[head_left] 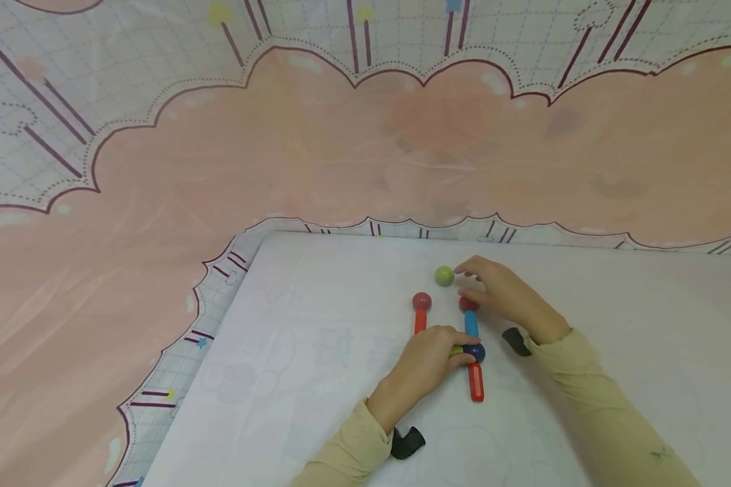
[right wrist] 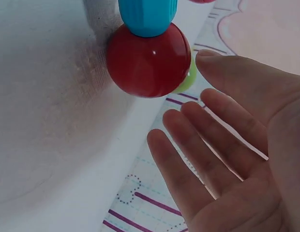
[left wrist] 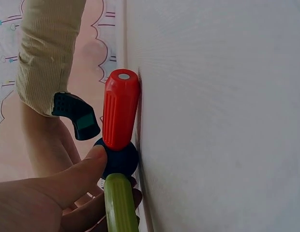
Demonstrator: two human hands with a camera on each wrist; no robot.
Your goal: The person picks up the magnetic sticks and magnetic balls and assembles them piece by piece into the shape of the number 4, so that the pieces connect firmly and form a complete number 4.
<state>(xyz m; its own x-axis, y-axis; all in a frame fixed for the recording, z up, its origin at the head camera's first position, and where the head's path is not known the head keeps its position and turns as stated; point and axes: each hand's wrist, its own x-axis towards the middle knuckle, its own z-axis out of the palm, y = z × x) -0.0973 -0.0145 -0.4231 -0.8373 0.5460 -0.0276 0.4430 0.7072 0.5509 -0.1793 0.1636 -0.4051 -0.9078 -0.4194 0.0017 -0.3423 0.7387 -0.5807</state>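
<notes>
My left hand (head_left: 429, 358) pinches a dark blue ball (left wrist: 120, 159) between thumb and fingers. A red ribbed rod (left wrist: 121, 108) and a yellow-green rod (left wrist: 120, 200) join onto that ball. From it a blue rod (head_left: 472, 323) runs away to a red ball (right wrist: 149, 60). My right hand (head_left: 502, 294) is beside this red ball, its fingers extended and nothing held. Just beyond those fingertips sits a loose green ball (head_left: 444, 276). Left of the blue rod, another red ball (head_left: 422, 302) tops a second red rod (head_left: 420, 321), whose near end my left hand hides.
All the pieces lie on a white tabletop (head_left: 317, 291). Behind and to the left of it spreads a pink patterned cloth (head_left: 341, 149) with a scalloped white border. A dark strap piece (head_left: 408, 443) shows at the left cuff, another (head_left: 516, 341) at the right.
</notes>
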